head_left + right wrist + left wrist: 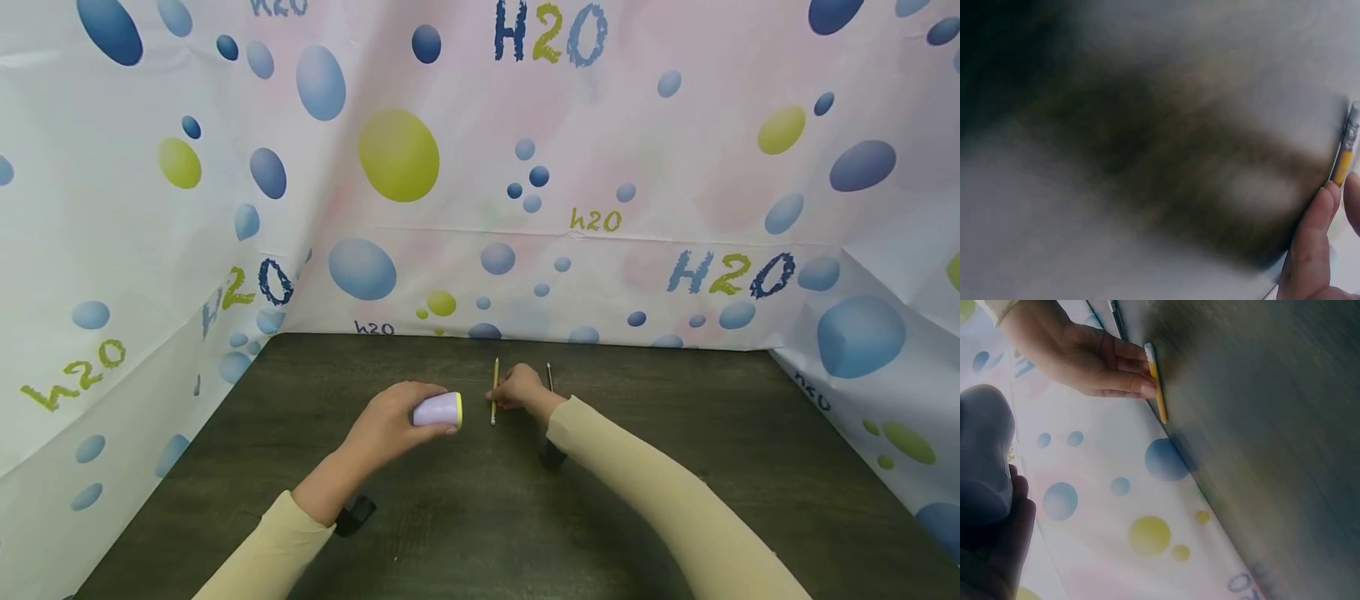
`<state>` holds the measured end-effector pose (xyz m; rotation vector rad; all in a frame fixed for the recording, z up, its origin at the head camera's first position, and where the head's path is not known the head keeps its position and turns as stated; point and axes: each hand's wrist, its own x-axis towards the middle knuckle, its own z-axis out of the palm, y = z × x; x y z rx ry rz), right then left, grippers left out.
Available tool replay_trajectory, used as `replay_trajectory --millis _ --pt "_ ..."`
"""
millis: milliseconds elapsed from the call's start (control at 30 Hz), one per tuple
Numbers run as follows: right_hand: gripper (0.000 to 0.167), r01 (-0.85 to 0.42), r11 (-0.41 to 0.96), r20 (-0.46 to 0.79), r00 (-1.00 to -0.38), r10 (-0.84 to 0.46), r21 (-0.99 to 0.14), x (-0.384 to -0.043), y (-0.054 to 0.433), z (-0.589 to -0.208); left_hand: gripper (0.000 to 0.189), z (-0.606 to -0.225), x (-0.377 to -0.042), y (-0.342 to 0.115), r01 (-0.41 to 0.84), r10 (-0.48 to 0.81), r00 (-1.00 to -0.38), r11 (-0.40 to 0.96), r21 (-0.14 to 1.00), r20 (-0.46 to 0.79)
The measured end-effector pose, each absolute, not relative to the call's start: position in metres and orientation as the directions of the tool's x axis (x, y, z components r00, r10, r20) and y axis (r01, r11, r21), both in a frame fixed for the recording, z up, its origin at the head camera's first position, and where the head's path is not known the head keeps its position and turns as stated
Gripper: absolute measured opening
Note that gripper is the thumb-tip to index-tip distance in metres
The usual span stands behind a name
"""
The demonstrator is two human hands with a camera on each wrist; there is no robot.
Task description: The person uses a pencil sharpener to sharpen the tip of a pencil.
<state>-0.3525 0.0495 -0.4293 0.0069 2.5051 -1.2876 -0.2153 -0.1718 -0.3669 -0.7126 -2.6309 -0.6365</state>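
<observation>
My left hand point(392, 418) grips a lavender cup point(437, 410) with a yellow rim, tipped on its side so the mouth points right. In the left wrist view the cup point(985, 456) fills the left edge, fingers along its underside. Just right of the cup's mouth, my right hand point(521, 388) pinches a yellow pencil point(496, 373) between thumb and fingers, near its eraser half. The right wrist view catches the pencil's metal band and eraser end point(1352, 128) sticking out past the fingertips. A dark pencil point(550, 377) lies behind the right wrist, partly hidden by it.
A dark wooden table point(465, 517) spreads under both arms. Behind and on both sides hangs a white sheet point(465, 167) printed with bubbles and H2O lettering, meeting the table's far edge. Small black devices sit under the left wrist point(355, 515) and right wrist point(552, 456).
</observation>
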Motion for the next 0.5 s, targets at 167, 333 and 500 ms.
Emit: replay_trajectory --millis 167,333,500 --pt "0.020 0.116 0.670 -0.242 -0.965 -0.097 -0.734 -0.344 0.042 -0.422 0.046 -0.366 -0.215 -0.171 0.530 0.383 -0.826 0.778 0.337 0.414" --pt "0.029 0.067 0.691 -0.188 -0.977 -0.102 -0.720 -0.336 0.039 -0.416 0.047 -0.366 -0.214 -0.171 0.517 0.380 -0.837 0.784 0.344 0.393" --pt "0.022 0.098 0.666 -0.220 -0.970 -0.101 -0.739 -0.336 0.042 -0.415 0.047 -0.368 -0.215 -0.170 0.520 0.390 -0.837 0.786 0.336 0.385"
